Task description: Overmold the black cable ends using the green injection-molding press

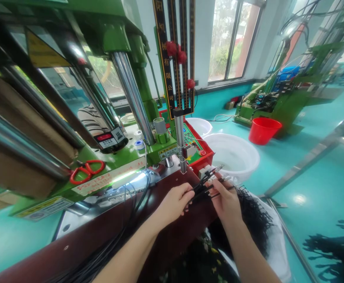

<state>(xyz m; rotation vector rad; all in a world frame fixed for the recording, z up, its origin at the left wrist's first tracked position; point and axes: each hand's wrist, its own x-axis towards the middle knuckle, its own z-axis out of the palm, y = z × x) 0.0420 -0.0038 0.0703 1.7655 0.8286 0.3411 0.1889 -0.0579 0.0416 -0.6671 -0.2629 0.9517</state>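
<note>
My left hand [178, 200] and right hand [223, 194] are both closed on the black cables [203, 188], which span the gap between them above the dark red bench [166, 200]. Red-handled scissors [87, 172] lie on the green machine [130, 151] to the left; a white tub [232, 155] stands beyond my right hand.

Black cables [200, 188]: look thin and dark; form a small, loose bunch; blur too much to count.
Pale tips [219, 168]: show silvery at the upper end, beside the right hand [225, 196].
Slant: run from the left hand [176, 202] up toward the right, slightly fanned.
Place: sit pinched between both hands, over the dark red bench [160, 192].
</note>
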